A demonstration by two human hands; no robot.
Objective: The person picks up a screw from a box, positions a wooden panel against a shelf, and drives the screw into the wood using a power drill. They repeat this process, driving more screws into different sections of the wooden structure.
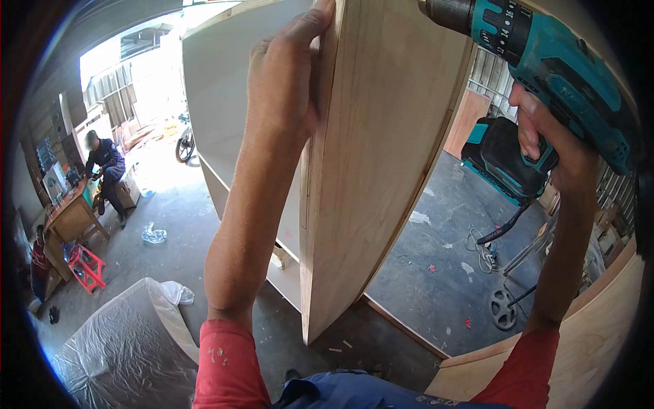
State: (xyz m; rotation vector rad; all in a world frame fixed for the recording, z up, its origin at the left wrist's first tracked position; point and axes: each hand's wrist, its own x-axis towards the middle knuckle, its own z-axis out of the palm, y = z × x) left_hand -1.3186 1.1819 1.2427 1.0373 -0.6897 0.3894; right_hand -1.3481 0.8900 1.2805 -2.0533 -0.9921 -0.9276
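Observation:
A tall pale wooden panel (381, 129) stands upright in front of me, its near edge facing my body. My left hand (286, 78) grips that edge high up, with some of its fingers hidden behind the wood. To its left, a white board (228, 88) meets the panel. My right hand (555, 136) is wrapped around the handle of a teal and black cordless drill (572, 75). The drill's chuck points left, toward the panel's top, and its tip is cut off by the frame's upper edge. A black battery pack (507, 157) sits at the base of its handle.
A person (107, 167) sits by a wooden desk (71, 211) at far left, near a red stool (87, 268). A plastic-wrapped bulky item (133, 344) stands at lower left. Cables (481, 252) and a grey wheel (504, 309) lie right. A curved wooden board (586, 334) rises lower right.

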